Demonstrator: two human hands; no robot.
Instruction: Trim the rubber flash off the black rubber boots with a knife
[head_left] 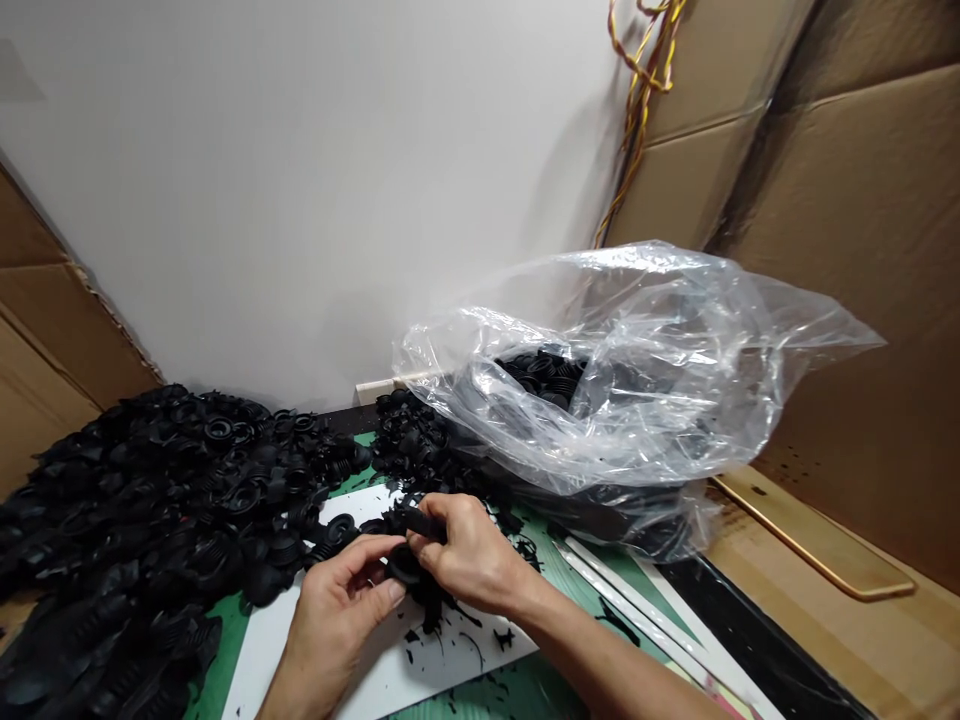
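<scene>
Grip of both hands closed at one small black part

Thumb and fingers of the left hand point(322, 620) pinch a round black part point(405, 565) by its near side, its ring-shaped opening partly in view. The right hand point(476, 555) is bent over the far side, its thumb and forefinger closed on a dark piece point(421, 522); whether that piece is joined to the part is hidden by the fingers. Both grips are narrow, and the hands nearly meet above a white sheet point(405, 680) on the green desk point(232, 630).

For good control, the left thumb should probably press close to the spot being worked, so that the soft-looking rim does not fold or twist away. The right fingers would do best with a short, firm pinch right at the edge, moving a little at a time; a hard tug could tear or stretch the material. Turning the part with the left fingertips seems better than reaching round it with the right, since that would leave the edge in sight.

Black scraps point(504, 638) lie on the sheet near the hands, and working low over it should catch more of them. A large heap of black parts point(172, 480) is on the left, and a clear plastic bag point(675, 400) with similar parts inside stands beyond the right hand.
</scene>
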